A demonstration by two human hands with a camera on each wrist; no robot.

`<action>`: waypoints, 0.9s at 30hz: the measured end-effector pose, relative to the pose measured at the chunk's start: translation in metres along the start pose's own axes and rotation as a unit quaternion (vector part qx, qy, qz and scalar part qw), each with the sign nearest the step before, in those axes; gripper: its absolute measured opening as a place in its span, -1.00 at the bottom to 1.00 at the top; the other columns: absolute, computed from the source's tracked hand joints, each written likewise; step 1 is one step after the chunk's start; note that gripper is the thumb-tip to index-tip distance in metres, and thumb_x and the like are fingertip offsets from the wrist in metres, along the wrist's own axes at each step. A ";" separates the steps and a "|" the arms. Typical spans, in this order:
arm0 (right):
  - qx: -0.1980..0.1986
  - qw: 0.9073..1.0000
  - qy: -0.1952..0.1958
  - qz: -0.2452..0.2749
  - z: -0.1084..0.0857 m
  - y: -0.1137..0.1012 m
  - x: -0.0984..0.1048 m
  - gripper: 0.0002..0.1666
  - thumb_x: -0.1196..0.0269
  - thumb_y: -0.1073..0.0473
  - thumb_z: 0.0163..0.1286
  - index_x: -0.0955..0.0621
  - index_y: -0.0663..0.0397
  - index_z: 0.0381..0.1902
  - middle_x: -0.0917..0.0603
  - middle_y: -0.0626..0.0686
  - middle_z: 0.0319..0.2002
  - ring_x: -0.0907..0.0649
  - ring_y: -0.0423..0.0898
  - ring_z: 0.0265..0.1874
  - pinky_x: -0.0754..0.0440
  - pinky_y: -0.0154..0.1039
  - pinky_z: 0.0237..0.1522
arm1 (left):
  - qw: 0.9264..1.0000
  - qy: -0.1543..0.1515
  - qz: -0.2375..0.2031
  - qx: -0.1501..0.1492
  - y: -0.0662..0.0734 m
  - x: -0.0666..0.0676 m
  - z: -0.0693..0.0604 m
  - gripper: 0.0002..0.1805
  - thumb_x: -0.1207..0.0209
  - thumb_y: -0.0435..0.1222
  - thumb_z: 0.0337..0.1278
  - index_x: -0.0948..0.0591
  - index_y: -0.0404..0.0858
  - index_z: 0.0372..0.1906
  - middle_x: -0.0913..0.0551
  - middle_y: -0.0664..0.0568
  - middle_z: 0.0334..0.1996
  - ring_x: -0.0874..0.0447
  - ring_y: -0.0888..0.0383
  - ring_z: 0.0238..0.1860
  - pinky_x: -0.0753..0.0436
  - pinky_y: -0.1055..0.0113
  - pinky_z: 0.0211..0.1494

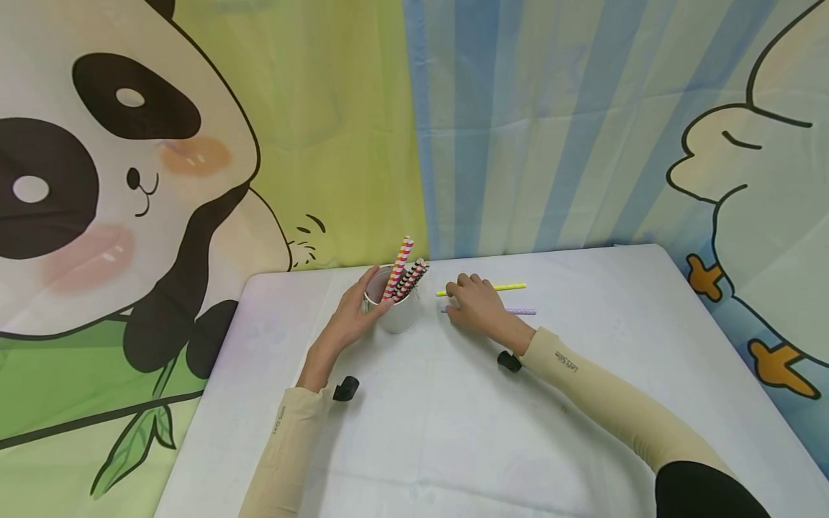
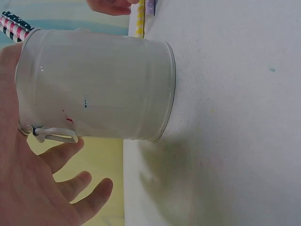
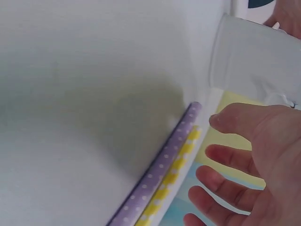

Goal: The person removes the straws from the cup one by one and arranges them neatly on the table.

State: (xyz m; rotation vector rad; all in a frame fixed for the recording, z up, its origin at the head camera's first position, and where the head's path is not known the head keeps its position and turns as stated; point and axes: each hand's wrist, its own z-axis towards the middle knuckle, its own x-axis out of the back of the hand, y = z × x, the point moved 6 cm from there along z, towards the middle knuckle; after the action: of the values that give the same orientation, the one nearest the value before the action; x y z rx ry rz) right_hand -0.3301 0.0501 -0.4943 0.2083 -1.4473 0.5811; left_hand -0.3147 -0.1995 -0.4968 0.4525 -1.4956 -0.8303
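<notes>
A white metal bucket (image 1: 398, 318) stands upright on the table, holding several patterned paper straws (image 1: 400, 267) that lean right. My left hand (image 1: 352, 311) grips its rim from the left; in the left wrist view thumb and palm lie at the rim, the other fingers spread below the small handle (image 2: 56, 134). Over a yellow patterned straw (image 1: 510, 286) and a purple dotted straw (image 1: 521, 311), both flat on the table, hovers my right hand (image 1: 478, 306). The right wrist view shows its fingers (image 3: 225, 186) apart, relaxed, and holding nothing, beside the two straws.
The white-covered table (image 1: 440, 432) reaches back to a printed cloth backdrop (image 1: 350, 129) with a panda and blue stripes. Black wrist-worn pieces (image 1: 346, 388) sit by both wrists, close above the table.
</notes>
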 end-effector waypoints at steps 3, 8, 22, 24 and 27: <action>-0.001 1.000 0.007 0.003 0.002 0.000 0.005 -0.61 -0.35 -0.04 0.34 -0.64 0.04 0.01 -0.60 0.11 -0.11 -0.56 0.11 -0.14 -0.57 0.04 -0.13 | 1.000 0.002 -0.001 -0.004 0.001 0.000 0.000 -0.12 -0.13 0.21 0.30 -0.03 0.18 0.60 -0.19 -0.07 0.56 -0.12 -0.12 0.56 -0.16 -0.20 0.53; -0.002 1.000 0.012 0.027 0.005 -0.002 0.012 -0.45 -0.34 -0.10 0.35 -0.55 0.02 0.19 -0.60 0.12 -0.01 -0.59 0.12 -0.07 -0.60 0.03 -0.13 | 1.000 0.007 -0.001 -0.010 0.001 0.000 0.000 -0.12 -0.15 0.18 0.30 -0.05 0.14 0.60 -0.21 -0.06 0.55 -0.13 -0.09 0.56 -0.16 -0.14 0.55; -0.051 0.934 0.016 0.353 0.015 -0.016 0.037 -0.21 -0.32 -0.25 0.32 -0.39 -0.04 0.37 -0.55 0.10 0.16 -0.57 0.12 0.16 -0.56 0.04 0.15 | 1.000 0.003 -0.008 0.000 0.001 -0.001 0.001 -0.12 -0.15 0.19 0.30 -0.04 0.16 0.60 -0.20 -0.07 0.55 -0.13 -0.10 0.56 -0.15 -0.17 0.55; -0.061 0.923 0.029 0.379 0.016 -0.019 0.041 -0.24 -0.29 -0.28 0.33 -0.41 -0.06 0.35 -0.55 0.06 0.15 -0.57 0.10 0.16 -0.57 0.04 0.14 | 1.000 0.002 -0.008 0.001 0.000 -0.001 0.001 -0.12 -0.15 0.20 0.29 -0.04 0.18 0.60 -0.20 -0.06 0.56 -0.12 -0.09 0.56 -0.14 -0.16 0.55; -0.074 0.910 0.044 0.406 0.019 -0.023 0.048 -0.24 -0.26 -0.32 0.35 -0.42 -0.06 0.34 -0.54 0.03 0.17 -0.57 0.05 0.15 -0.56 0.02 0.16 | 1.000 0.003 -0.009 -0.001 0.001 -0.001 0.001 -0.11 -0.15 0.20 0.29 -0.04 0.15 0.61 -0.19 -0.04 0.56 -0.12 -0.08 0.57 -0.14 -0.16 0.56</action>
State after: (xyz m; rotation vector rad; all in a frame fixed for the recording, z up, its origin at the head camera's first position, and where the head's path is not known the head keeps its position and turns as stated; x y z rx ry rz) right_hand -0.3345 0.0339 -0.4401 -0.5705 -1.4517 1.1265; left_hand -0.3159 -0.1984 -0.4966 0.4669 -1.4861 -0.8431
